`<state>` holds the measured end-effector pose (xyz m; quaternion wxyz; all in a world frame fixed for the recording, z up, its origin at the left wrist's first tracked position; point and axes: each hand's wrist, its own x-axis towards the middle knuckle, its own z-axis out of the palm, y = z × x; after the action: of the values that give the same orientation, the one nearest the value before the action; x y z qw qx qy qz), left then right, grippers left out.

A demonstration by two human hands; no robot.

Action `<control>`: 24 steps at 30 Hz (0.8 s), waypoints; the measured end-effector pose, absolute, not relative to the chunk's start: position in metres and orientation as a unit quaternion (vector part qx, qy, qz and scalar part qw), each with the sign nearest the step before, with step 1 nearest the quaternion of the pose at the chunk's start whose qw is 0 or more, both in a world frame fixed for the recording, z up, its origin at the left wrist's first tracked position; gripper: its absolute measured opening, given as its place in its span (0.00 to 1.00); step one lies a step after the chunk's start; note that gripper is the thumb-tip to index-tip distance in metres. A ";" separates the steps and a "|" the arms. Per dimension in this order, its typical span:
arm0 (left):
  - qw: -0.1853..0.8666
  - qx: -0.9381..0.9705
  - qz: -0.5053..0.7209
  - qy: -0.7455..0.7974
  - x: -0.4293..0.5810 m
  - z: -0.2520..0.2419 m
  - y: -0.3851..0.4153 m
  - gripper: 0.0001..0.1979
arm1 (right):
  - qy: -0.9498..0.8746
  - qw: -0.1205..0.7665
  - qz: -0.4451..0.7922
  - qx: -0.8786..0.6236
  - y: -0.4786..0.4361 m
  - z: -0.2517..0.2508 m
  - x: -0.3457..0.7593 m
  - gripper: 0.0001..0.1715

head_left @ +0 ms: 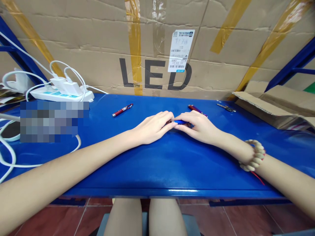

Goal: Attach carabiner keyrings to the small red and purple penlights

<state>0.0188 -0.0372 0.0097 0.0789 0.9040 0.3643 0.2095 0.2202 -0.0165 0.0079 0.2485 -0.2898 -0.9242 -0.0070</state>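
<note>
Both hands meet over the middle of the blue table. My right hand (203,127) pinches the body of a slim blue penlight (180,122) between thumb and fingers. At its silver end, my left hand (156,126) is closed, thumb and fingertips on the tip; part of the penlight is hidden by the fingers. To the left lies a red penlight (121,111) with a silver end and a red clip. Just behind my right hand rests a purple-red one (196,109), partly covered by the hand.
A white power strip (61,93) with plugs and looping cables stands at the back left, near a blurred-out patch. Keys (226,107) lie at the back right beside an open cardboard box (263,105). A large carton (98,42) marked LED walls off the blue table's (147,167) back.
</note>
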 end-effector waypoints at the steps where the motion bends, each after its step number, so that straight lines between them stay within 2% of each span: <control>1: 0.079 0.902 0.216 0.366 0.019 0.010 -0.038 0.14 | -0.924 0.248 -0.008 -0.290 -0.016 0.008 0.220 0.18; 8: 0.106 0.877 0.247 0.399 0.018 0.010 -0.038 0.18 | -0.924 0.236 0.000 -0.300 -0.014 0.007 0.223 0.22; 15: 0.106 0.913 0.202 0.337 0.018 0.012 -0.041 0.21 | -0.922 0.241 -0.026 -0.303 -0.015 0.007 0.223 0.26; 24: 0.124 0.870 0.226 0.421 0.019 0.009 -0.038 0.25 | -0.915 0.235 -0.047 -0.324 -0.017 0.007 0.223 0.25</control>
<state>0.0193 -0.0378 0.0086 0.1242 0.8698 0.4206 0.2262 0.2227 -0.0166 0.0066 0.2350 -0.3236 -0.9153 -0.0466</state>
